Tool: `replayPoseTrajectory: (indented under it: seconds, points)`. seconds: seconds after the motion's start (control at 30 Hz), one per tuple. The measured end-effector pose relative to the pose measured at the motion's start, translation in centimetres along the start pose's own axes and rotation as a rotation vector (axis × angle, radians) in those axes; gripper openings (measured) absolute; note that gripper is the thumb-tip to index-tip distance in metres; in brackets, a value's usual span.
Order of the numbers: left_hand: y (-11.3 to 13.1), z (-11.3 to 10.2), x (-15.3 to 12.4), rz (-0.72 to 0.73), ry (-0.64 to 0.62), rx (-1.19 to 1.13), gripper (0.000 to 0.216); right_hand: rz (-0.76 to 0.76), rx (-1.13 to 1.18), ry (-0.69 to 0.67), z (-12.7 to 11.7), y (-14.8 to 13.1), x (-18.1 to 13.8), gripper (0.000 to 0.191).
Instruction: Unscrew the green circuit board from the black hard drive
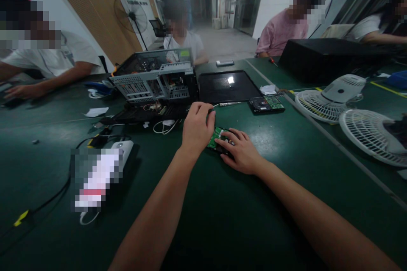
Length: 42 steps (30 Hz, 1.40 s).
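A hard drive with a green circuit board lies on the green table in front of me. My right hand rests over its right part, fingers spread across the board and thumb by the near edge, holding it. Above the drive's left end is my left hand, its fingers closed in a pinch. A small dark piece shows by the fingertips, too little of it to name. Farther right lies a second hard drive, board side up.
An opened computer case stands ahead, beside a black panel. Fan parts lie right, near a large black box. A power strip and a phone with lit screen are left. Several people sit around the table.
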<state>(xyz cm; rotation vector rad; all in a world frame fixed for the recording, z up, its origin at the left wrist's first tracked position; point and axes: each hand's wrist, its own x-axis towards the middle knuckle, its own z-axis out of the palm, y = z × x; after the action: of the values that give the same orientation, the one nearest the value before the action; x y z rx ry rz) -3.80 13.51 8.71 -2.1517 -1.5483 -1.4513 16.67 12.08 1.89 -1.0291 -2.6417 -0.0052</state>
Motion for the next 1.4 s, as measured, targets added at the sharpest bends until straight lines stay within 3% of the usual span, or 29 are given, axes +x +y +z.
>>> replayPoseTrajectory:
  seconds: [0.6,0.87,1.4]
  points:
    - [0.08,-0.63,0.31,0.006,-0.045,0.054,0.021,-0.005,-0.003,-0.001,0.13,0.15,0.01,0.054]
    - [0.01,-0.33,0.13,0.033,-0.056,0.0,0.012,-0.005,0.002,0.007,0.07,0.09,0.05,0.054]
    - [-0.04,0.16,-0.05,-0.089,0.024,-0.089,0.018,-0.001,0.002,0.008,0.23,0.11,0.02,0.055]
